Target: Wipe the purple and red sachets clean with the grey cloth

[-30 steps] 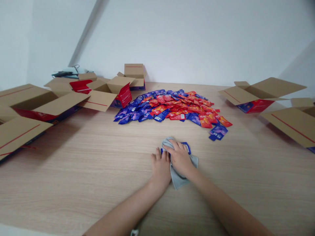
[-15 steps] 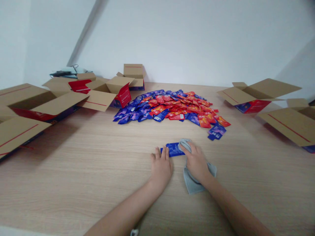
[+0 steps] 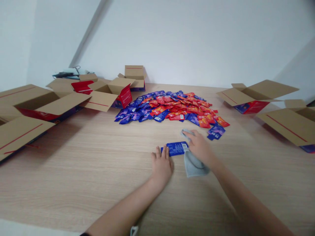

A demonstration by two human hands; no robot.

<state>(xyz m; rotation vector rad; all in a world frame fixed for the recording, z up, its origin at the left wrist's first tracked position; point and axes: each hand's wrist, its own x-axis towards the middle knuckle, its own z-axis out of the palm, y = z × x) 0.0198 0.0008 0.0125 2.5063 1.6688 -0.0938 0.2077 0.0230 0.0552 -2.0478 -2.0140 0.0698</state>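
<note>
A blue packet [image 3: 176, 148] with pale print and a white barcode label lies flat on the wooden table. My left hand [image 3: 161, 164] rests palm down with fingers spread, its fingertips pressing the packet's left end. Just beyond the packet's right end, my right hand [image 3: 199, 146] is closed on a grey-blue cloth [image 3: 194, 165]. Part of the cloth is bunched under the fingers, and the rest hangs down beside the packet. The right hand is slightly blurred.
A heap of blue and red packets [image 3: 169, 106] spreads across the back of the table, with one blue packet [image 3: 216, 131] at its right edge. Open cardboard boxes stand left [image 3: 56, 105] and right [image 3: 256, 98]. Dark items [image 3: 64, 74] lie at the back left.
My right hand has moved up and away from the packet with the cloth, uncovering the barcode end. My left hand has stayed on the packet.
</note>
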